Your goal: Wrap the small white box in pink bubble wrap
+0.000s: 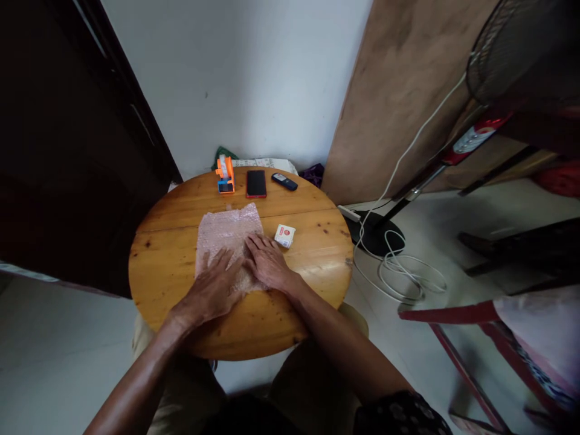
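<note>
A pinkish, see-through sheet of bubble wrap (229, 229) lies flat on the round wooden table (312, 278). My left hand (212, 284) rests on its lower left part, fingers stretched out and a little blurred. On the right side of the sheet, my right hand (266, 260) lies flat with its fingers extended. Just beyond the right fingertips sits a small white box (284, 235) with red print, apart from the hand. Both hands cover the lower part of the wrap.
Along the table's far edge stand an orange tape dispenser (225, 175), a smartphone (256, 183) with a red edge and a dark keypad phone (284, 180). To the right are a standing fan's base (376, 232), coiled white cable (408, 275) and a red-framed chair (453, 313).
</note>
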The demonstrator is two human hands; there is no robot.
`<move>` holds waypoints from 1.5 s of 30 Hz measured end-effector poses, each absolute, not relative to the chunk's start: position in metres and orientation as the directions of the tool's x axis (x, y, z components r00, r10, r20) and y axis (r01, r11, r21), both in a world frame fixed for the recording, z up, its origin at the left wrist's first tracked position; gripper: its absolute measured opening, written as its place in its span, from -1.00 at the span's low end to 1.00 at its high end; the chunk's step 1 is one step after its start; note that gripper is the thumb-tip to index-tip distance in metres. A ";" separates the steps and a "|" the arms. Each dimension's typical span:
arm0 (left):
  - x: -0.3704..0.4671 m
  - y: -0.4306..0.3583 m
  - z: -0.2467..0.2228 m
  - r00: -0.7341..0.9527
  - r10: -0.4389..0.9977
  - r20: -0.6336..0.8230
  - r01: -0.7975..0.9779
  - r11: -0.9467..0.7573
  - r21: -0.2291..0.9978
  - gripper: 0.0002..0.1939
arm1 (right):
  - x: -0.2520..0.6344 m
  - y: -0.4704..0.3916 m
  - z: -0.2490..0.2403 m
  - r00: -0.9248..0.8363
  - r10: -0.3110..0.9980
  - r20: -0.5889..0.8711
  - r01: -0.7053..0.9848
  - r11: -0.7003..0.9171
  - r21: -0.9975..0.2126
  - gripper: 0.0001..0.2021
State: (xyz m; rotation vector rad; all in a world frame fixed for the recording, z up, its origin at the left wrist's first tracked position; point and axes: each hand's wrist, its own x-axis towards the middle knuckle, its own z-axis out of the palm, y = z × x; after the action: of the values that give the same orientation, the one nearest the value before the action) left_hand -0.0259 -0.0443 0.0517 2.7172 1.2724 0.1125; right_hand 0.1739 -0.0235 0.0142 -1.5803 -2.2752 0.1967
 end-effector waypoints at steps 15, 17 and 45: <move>0.004 -0.063 0.016 0.535 0.831 0.152 0.799 -0.557 0.228 -0.25 | 0.223 -0.037 0.067 -0.131 0.931 0.341 0.915 0.246 -0.321 -0.44; 0.004 -0.063 0.014 0.530 0.832 0.166 0.805 -0.554 0.210 -0.27 | 0.237 -0.031 0.059 -0.003 0.964 0.265 0.918 0.108 -0.382 -0.40; -0.017 -0.086 0.039 0.520 0.852 0.062 0.795 -0.509 0.330 -0.34 | 0.173 0.010 0.011 -0.141 0.947 0.289 0.589 0.315 -0.745 -0.34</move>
State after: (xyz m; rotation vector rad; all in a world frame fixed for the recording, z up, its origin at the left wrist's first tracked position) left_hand -0.0166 -0.0863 0.0386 2.5025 1.3871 0.3153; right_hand 0.1730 0.0100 0.0109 -1.3680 -1.8327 0.6053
